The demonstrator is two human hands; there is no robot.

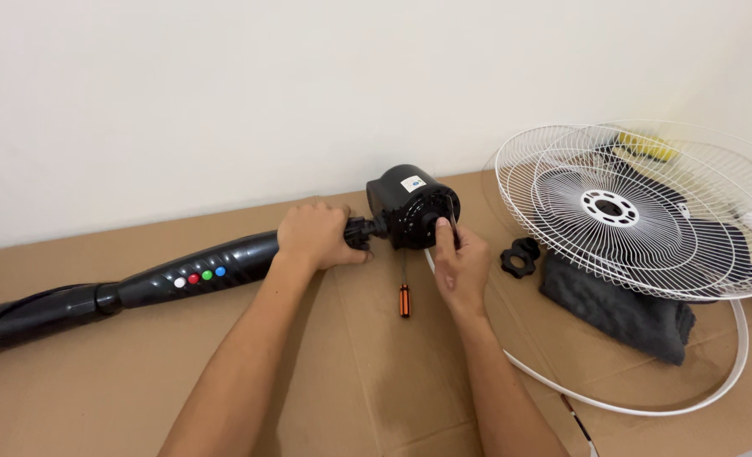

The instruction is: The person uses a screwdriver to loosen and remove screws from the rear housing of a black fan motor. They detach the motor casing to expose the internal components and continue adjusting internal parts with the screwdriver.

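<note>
Gripping the black fan neck (224, 269) at centre frame, the left hand (315, 234) is closed around it just left of the black motor housing (410, 206). The right hand (461, 262) pinches a small part at the housing's front. An orange-handled screwdriver (404, 292) lies on the cardboard (351, 389) below; white fan grilles (638, 207) sit at right.
</note>
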